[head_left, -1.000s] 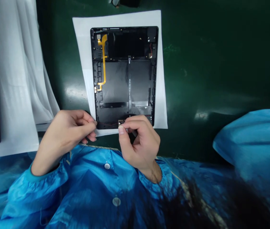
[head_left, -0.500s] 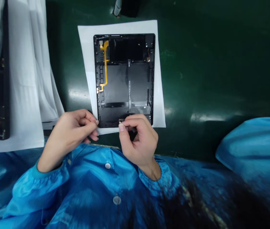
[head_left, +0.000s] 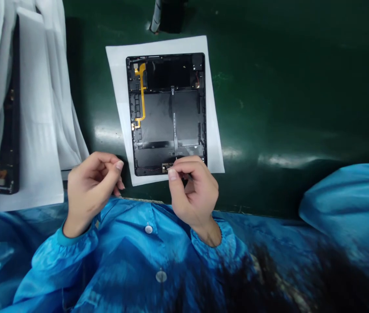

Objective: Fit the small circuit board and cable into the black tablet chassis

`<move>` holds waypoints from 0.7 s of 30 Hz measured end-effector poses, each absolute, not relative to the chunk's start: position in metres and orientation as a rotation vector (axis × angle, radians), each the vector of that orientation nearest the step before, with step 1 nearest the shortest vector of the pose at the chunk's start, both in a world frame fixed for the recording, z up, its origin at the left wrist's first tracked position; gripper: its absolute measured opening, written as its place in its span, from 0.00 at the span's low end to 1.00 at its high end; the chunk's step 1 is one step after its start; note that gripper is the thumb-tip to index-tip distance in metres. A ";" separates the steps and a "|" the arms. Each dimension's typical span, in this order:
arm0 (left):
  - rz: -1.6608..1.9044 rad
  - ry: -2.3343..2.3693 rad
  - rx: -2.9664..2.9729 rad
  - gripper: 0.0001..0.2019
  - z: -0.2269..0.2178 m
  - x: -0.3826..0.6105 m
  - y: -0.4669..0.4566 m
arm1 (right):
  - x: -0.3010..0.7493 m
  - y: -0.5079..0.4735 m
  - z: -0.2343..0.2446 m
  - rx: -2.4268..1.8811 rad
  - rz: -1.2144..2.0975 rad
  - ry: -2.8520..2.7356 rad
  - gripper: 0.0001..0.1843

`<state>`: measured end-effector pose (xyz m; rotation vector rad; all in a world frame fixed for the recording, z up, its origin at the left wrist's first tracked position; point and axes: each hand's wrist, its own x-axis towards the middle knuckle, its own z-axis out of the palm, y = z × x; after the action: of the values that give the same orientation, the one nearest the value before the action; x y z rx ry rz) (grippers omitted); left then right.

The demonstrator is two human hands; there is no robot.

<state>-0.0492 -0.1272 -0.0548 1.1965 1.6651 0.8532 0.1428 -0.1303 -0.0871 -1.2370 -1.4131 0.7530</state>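
An open black tablet casing (head_left: pixel 158 121) lies on a white sheet (head_left: pixel 215 143), its inside facing up. A yellow ribbon cable (head_left: pixel 143 95) runs down its left side, and a dark flat cable (head_left: pixel 174 126) down the middle. At its bottom edge sits a small circuit board (head_left: pixel 165 168) with thin wires going left. The pinched thumb and forefinger of my right hand (head_left: pixel 194 187) are at the board's right end, covering part of it; whatever they hold is hidden. Left of the casing and apart from it, my left hand (head_left: pixel 93 187) has thumb and forefinger pressed together, with nothing distinguishable between them.
White sheets (head_left: pixel 37 130) with another black casing (head_left: pixel 10 143) between them stand at the left. A dark object with a pale rod (head_left: pixel 155 17) is at the top of the green table (head_left: pixel 285 87). A blue-clothed part of a person (head_left: pixel 350 195) shows at right.
My left hand has drawn back left, away from the casing's lower left corner. My right hand has shifted slightly right, showing more of the circuit board. The view has also shifted a little.
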 end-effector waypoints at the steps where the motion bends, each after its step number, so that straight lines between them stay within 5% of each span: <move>1: 0.881 1.695 1.298 0.07 -0.057 -0.050 -0.129 | 0.143 -0.131 -0.088 -1.235 0.754 -1.399 0.06; 4: 0.929 1.702 1.813 0.01 -0.065 -0.054 -0.133 | 0.144 -0.132 -0.091 -1.225 0.771 -1.309 0.12; 10: 0.983 1.360 2.453 0.13 -0.082 -0.058 -0.129 | 0.152 -0.133 -0.095 -1.315 0.527 -1.378 0.21; 16: 0.807 1.336 2.574 0.20 -0.084 -0.060 -0.130 | 0.153 -0.130 -0.090 -1.134 0.654 -1.664 0.10; 21: 0.823 1.357 2.555 0.19 -0.085 -0.060 -0.130 | 0.159 -0.133 -0.092 -1.058 0.534 -1.922 0.16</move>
<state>-0.0596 -0.1302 -0.0846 2.5549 1.3573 0.8234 0.1587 -0.1326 -0.0919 -1.0577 -1.9223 0.5335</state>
